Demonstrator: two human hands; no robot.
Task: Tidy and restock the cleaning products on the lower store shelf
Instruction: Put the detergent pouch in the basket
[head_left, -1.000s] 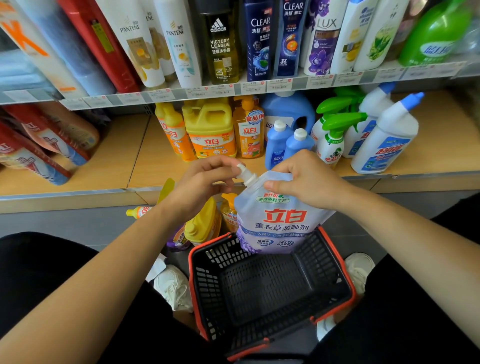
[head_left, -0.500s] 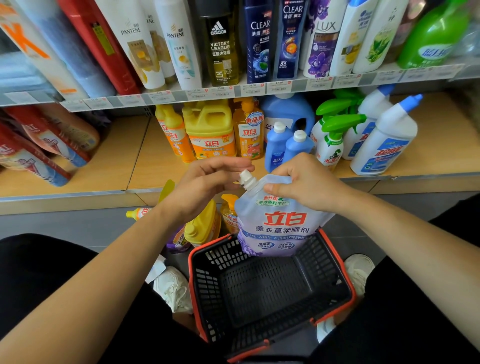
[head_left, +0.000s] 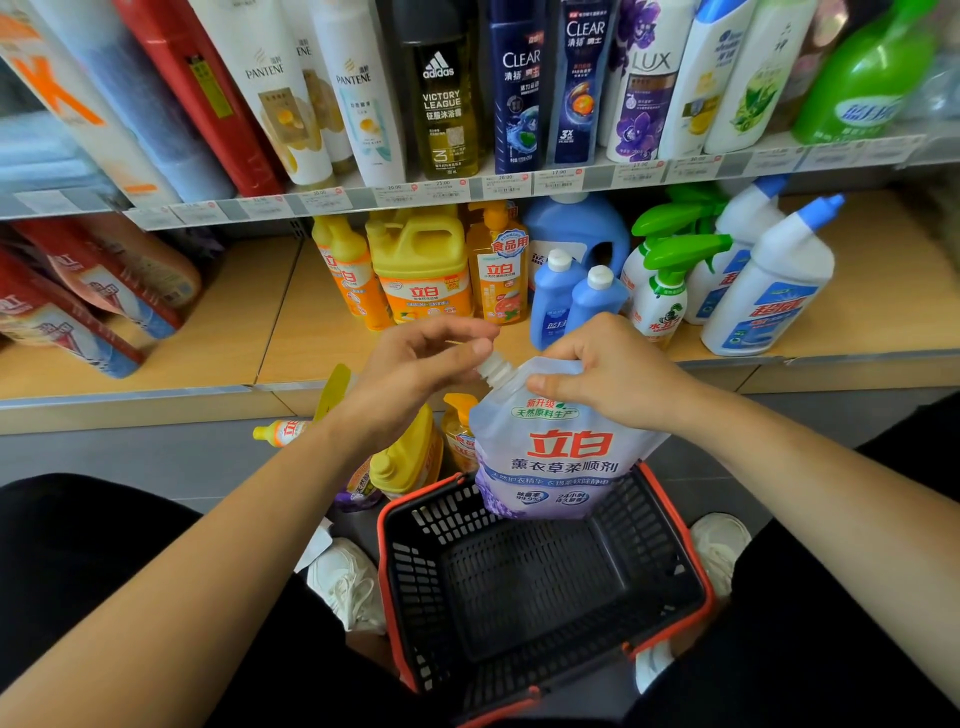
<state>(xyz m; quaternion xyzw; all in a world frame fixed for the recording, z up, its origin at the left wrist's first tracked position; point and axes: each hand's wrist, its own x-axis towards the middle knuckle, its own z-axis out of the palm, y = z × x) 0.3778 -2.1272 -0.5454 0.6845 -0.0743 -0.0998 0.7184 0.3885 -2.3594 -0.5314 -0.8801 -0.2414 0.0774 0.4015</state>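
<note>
A pale lavender softener pouch (head_left: 556, 457) with red lettering and a white screw cap (head_left: 494, 368) hangs over the far rim of the black basket. My right hand (head_left: 610, 371) grips the pouch's top edge. My left hand (head_left: 415, 371) has its fingertips on the cap. Behind, the wooden lower shelf (head_left: 291, 332) carries yellow detergent bottles (head_left: 423, 270), blue bottles (head_left: 574, 299), green-trigger sprayers (head_left: 665, 291) and white toilet cleaner bottles (head_left: 769, 291).
A black basket with a red rim (head_left: 670, 512) stands on the floor between my knees, nothing inside. Several yellow bottles (head_left: 410, 457) lie on the floor past the basket. Red refill packs (head_left: 78, 296) lean at the shelf's left. Shampoo bottles (head_left: 452, 98) fill the upper shelf.
My left hand's fingers have shifted over the cap, and the pouch has sunk slightly toward the basket. The right hand keeps its hold.
</note>
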